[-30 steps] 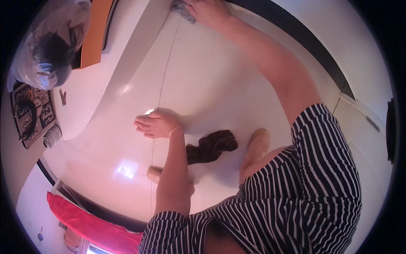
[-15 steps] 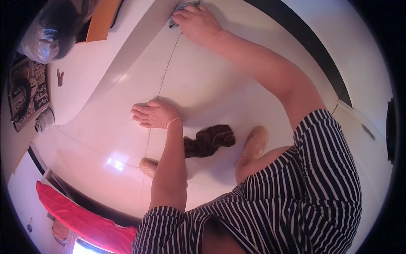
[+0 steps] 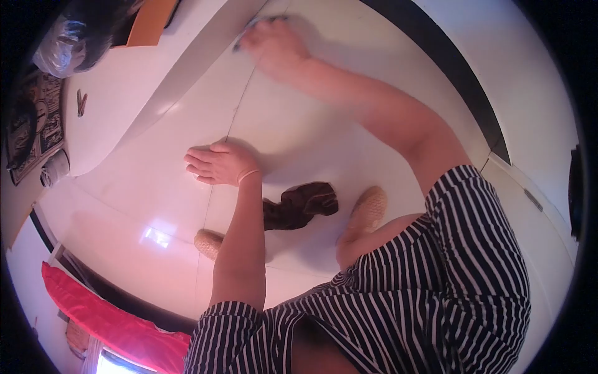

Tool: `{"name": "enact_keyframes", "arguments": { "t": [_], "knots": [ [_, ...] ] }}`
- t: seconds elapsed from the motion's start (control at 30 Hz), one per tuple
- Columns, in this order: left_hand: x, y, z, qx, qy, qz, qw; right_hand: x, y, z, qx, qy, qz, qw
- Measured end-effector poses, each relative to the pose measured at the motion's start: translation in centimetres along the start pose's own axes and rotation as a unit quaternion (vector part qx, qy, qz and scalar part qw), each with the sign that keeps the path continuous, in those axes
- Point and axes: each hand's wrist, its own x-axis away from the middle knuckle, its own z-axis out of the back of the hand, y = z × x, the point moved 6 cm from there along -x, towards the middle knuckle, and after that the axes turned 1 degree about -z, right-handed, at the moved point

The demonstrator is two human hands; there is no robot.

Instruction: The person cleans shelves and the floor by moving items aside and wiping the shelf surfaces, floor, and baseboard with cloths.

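Observation:
My left hand [image 3: 223, 164] lies flat on the pale tiled floor [image 3: 299, 131], its fingers stretched out and nothing held. At the top, my right hand [image 3: 274, 47] presses a grey cloth [image 3: 244, 38] against the floor beside the white base of the furniture; motion blurs the hand, and most of the cloth is hidden under it. A crumpled dark brown cloth [image 3: 302, 206] lies on the floor to the right of my left forearm, between my two feet in tan shoes.
A plastic bag [image 3: 71, 47] and an orange box [image 3: 151, 23] stand at the upper left. Below them are a patterned bag [image 3: 47, 118] and a small roll [image 3: 55, 168]. Red fabric [image 3: 112, 315] hangs at the lower left. A dark strip [image 3: 455, 68] edges the floor at right.
My right hand has slid the grey cloth down and to the left along the floor edge. My left hand stays flat on the floor; the whole view has shifted slightly.

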Motion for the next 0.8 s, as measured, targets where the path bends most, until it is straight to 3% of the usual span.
{"name": "enact_keyframes", "arguments": {
  "t": [0.07, 0.17, 0.23, 0.3, 0.33, 0.37, 0.4, 0.47, 0.53, 0.6, 0.7, 0.73, 0.77, 0.8],
  "knots": [
    [0.1, 0.1, 0.2, -0.001, -0.004, 0.002, 1.000, 1.6, -3.0, -1.1, -0.039, -0.015, 0.036, 0.998],
    [0.0, 0.3, 0.2, 0.003, -0.012, 0.003, 1.000, 2.8, -3.6, -0.6, -0.085, 0.079, 0.148, 0.982],
    [0.1, 0.0, 0.1, 0.009, -0.018, 0.010, 1.000, 0.8, 2.5, -0.2, -0.073, 0.004, -0.063, 0.995],
    [0.0, 0.0, 0.0, 0.000, -0.010, 0.005, 1.000, -0.5, 10.5, -0.4, -0.248, 0.078, -0.201, 0.945],
    [-0.1, 0.1, 0.0, 0.005, -0.010, 0.004, 1.000, -1.2, 11.6, 1.6, 0.024, 0.006, -0.151, 0.988],
    [-0.1, 0.0, 0.1, 0.001, -0.011, 0.001, 1.000, -0.9, 13.0, 3.1, -0.010, 0.098, -0.158, 0.982],
    [-0.1, -0.1, 0.1, -0.004, -0.011, -0.001, 1.000, -1.1, 12.5, 2.6, -0.009, 0.099, -0.158, 0.982],
    [-0.3, 0.2, 0.7, 0.008, -0.025, 0.002, 1.000, -0.9, 10.6, -1.3, -0.229, 0.014, -0.239, 0.944],
    [-0.3, 0.1, 0.5, 0.022, -0.034, 0.006, 0.999, 1.2, 2.6, -2.0, -0.064, 0.048, -0.009, 0.997],
    [-0.3, -0.5, -0.4, 0.001, 0.003, -0.009, 1.000, 5.2, -3.9, -0.5, -0.115, 0.090, 0.156, 0.977],
    [-0.2, -0.2, -0.2, -0.006, -0.004, 0.002, 1.000, 5.7, -1.8, 1.0, -0.148, 0.115, 0.147, 0.971],
    [-0.2, 0.0, 0.0, -0.007, -0.003, 0.003, 1.000, 3.9, 1.8, -0.2, -0.138, -0.052, -0.037, 0.988],
    [-0.1, 0.1, 0.3, -0.004, -0.011, 0.003, 1.000, 3.5, 5.4, -1.0, -0.058, 0.149, -0.024, 0.987],
    [-0.1, 0.2, 0.4, 0.000, -0.018, 0.002, 1.000, 2.6, 8.8, 0.5, -0.079, 0.124, -0.112, 0.983]
  ]
}}
